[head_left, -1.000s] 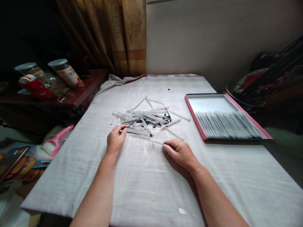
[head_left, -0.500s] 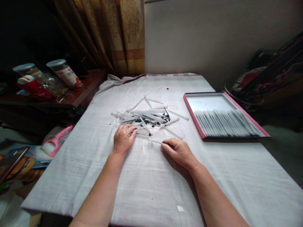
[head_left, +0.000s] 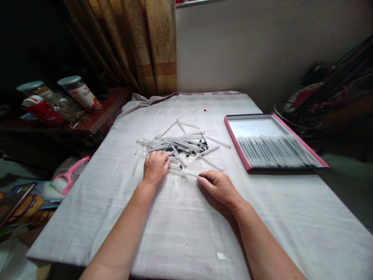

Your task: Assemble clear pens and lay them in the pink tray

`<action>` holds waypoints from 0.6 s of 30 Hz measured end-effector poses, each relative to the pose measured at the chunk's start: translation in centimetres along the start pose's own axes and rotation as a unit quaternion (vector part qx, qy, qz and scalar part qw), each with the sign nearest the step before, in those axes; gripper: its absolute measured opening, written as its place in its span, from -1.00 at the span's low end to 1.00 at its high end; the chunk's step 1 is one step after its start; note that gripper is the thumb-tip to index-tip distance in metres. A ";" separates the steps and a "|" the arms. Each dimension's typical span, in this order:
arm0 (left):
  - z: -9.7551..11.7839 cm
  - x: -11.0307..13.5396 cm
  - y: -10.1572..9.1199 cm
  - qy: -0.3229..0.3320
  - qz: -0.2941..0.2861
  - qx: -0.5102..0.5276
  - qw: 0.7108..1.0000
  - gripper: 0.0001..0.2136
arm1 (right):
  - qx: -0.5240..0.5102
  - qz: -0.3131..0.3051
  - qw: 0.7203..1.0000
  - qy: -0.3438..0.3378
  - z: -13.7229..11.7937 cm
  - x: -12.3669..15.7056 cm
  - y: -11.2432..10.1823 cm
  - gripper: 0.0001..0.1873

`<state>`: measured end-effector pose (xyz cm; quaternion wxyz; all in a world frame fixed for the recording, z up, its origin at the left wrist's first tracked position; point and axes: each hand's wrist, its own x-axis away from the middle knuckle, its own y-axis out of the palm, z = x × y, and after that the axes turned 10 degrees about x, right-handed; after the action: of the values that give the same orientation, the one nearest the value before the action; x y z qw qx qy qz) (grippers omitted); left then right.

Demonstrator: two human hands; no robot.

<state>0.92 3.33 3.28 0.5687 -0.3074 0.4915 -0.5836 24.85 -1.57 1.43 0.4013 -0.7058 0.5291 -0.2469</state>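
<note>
My right hand (head_left: 218,188) is closed in a pinch on a thin pen refill (head_left: 192,174), which points left toward the pile. My left hand (head_left: 156,166) rests at the near left edge of the pile, thumb and fingers drawn together; what they grip, if anything, is hidden. Clear pen barrels (head_left: 214,163) and small black pen caps (head_left: 187,156) lie jumbled in front of both hands. To the right, a pink-edged shallow box (head_left: 246,157) holds a row of pens (head_left: 276,151) laid side by side.
A white cloth (head_left: 175,221) covers the table. A small red piece (head_left: 204,110) lies at the back and a white scrap (head_left: 221,256) near the front. Lidded jars (head_left: 83,93) stand on a side cabinet at left, with pink-handled scissors (head_left: 70,175) below.
My left hand has shifted slightly right and up along the pile's edge. My right hand keeps its pinch, nearly still. The view has moved slightly.
</note>
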 end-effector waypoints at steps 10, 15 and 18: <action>0.2 -2.6 -0.6 0.027 -0.078 -0.068 0.994 -0.80 | -0.003 -0.002 1.000 -0.001 -0.2 0.0 -0.3 -0.73; 0.0 -2.8 -0.8 0.029 -0.089 -0.086 0.992 -0.82 | -0.001 -0.002 1.000 0.005 -0.1 0.0 -0.2 -0.73; 0.0 -2.7 -0.9 0.031 -0.092 -0.077 0.992 -0.82 | -0.003 0.001 1.000 0.008 0.0 0.0 -0.2 -0.73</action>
<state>1.05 5.86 4.70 0.4716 -0.3756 0.5225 -0.6028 25.00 -1.56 1.63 0.3954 -0.7046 0.5335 -0.2502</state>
